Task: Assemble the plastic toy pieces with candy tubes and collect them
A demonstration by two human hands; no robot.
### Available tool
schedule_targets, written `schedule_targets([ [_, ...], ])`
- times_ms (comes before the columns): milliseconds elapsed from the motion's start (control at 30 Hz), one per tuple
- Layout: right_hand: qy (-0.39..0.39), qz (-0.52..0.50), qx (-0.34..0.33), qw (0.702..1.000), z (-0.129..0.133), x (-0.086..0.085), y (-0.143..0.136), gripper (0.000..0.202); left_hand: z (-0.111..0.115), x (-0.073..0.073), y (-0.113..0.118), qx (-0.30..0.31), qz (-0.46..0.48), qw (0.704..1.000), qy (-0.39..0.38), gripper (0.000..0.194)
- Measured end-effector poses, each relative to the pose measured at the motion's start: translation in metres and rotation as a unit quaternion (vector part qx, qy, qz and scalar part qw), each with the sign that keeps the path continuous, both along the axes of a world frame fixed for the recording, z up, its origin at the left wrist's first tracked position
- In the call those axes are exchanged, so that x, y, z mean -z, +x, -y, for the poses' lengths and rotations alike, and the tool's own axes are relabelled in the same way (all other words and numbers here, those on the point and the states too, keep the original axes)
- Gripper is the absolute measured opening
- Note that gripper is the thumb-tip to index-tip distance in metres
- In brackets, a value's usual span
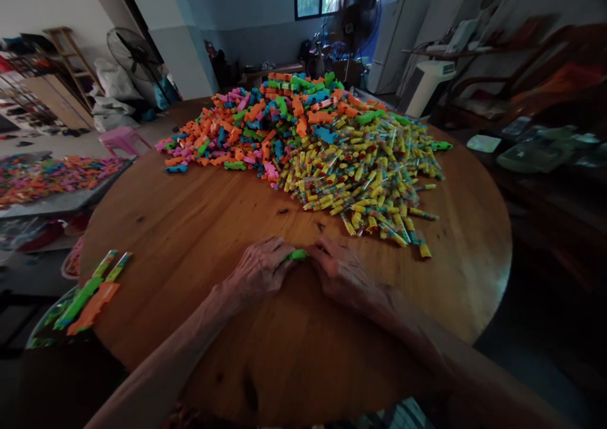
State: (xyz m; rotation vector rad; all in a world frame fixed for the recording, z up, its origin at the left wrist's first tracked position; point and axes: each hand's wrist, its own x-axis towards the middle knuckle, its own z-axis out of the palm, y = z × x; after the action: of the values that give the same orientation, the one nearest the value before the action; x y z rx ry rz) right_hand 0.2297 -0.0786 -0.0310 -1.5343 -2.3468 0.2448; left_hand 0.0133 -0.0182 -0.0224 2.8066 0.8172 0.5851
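Note:
Near the middle of the table, my left hand (265,263) pinches a small bright green plastic piece (298,254), much of it covered by the fingers. Its colour matches the car-shaped toys in the pile, but its full shape is hidden. My right hand (336,268) is closed at the piece's other end, fingertips touching it. Beyond the hands lies a heap of yellow-wrapped tubes (360,170) in clear plastic. Behind it to the left rises a pile of orange, green, blue and pink plastic toy cars (246,122).
The round wooden table (190,227) fills the foreground. At its left edge lie a green toy (80,302) and an orange toy (95,306), each with a tube attached. A side table with more toys (52,176), a pink stool (124,139) and fans stand around.

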Motion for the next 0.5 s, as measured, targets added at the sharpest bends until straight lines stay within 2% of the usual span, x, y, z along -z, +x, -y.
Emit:
schedule_targets([
  [133, 0.005, 0.017, -0.010, 1.000, 0.004, 0.000, 0.000, 0.032, 0.001, 0.002, 0.000, -0.001, 0.003, 1.000, 0.000, 0.021],
  [300, 0.018, -0.005, 0.028, 0.999, -0.001, 0.001, 0.000, 0.025, -0.001, 0.003, 0.000, 0.013, 0.008, 1.000, -0.010, 0.020],
  [500, 0.003, 0.004, -0.021, 1.000, -0.006, -0.002, 0.003, 0.027, -0.001, 0.002, 0.000, 0.013, 0.006, 1.000, -0.017, 0.019],
])
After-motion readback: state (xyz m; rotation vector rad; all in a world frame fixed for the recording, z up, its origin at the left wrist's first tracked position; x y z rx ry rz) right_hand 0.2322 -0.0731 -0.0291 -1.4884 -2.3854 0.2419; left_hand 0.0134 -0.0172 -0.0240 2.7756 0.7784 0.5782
